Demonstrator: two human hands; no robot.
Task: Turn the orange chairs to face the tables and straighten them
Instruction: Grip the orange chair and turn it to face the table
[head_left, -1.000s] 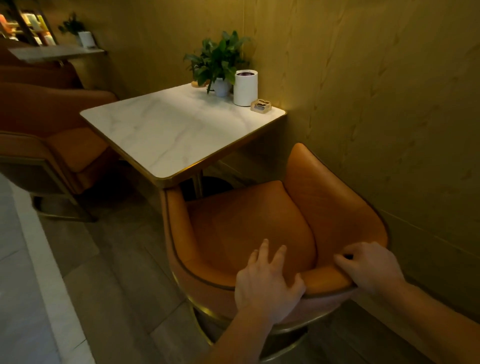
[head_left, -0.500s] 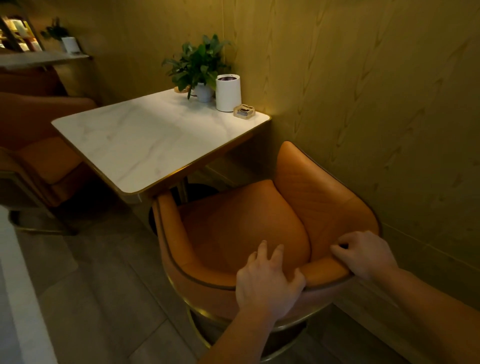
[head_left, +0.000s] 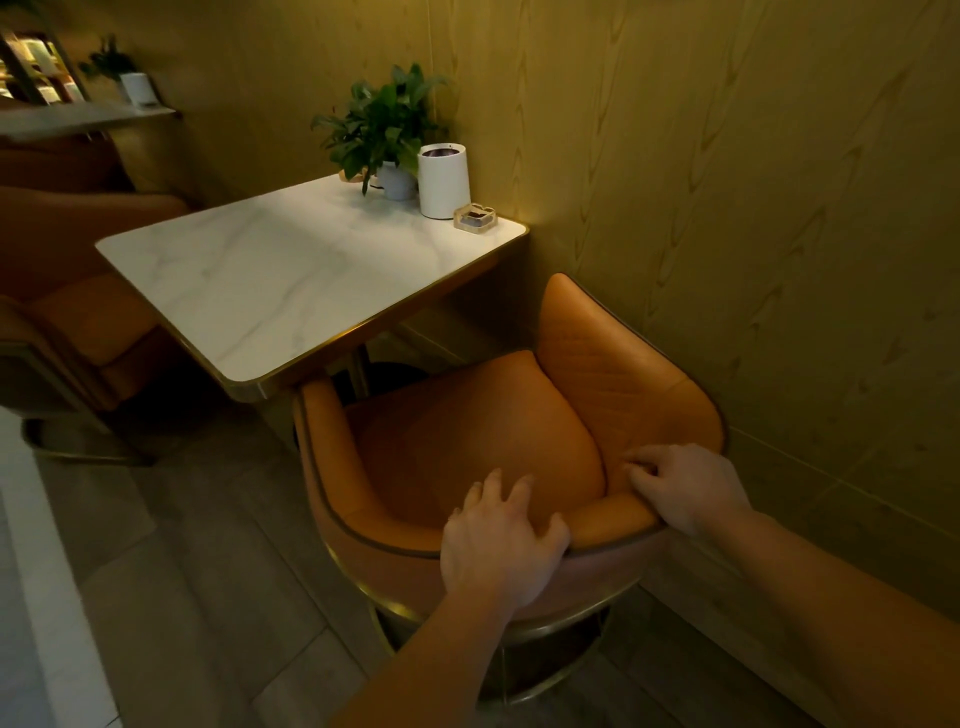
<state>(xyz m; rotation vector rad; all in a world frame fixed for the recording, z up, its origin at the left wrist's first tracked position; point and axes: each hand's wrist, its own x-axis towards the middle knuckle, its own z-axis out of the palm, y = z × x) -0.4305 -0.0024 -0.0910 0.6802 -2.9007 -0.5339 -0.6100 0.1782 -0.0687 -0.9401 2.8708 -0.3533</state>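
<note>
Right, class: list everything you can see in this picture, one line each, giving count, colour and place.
Orange chair: one, orange with gold trim, nearest, beside the wall, front arm at the table edge.
Table: one, white marble top, gold rim, against the wall.
Potted plant: one, green, table's far corner.
White container: one, beside the plant.
Small tray: one, clear, right of the container.
Second chair: one, orange, left of the table.
Left hand: on the chair's back rim.
Right hand: fingers over the same rim.

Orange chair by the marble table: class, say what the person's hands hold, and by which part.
Both hands hold the orange chair by the curved top rim of its backrest: left hand draped over the rim, right hand gripping beside it.
</note>
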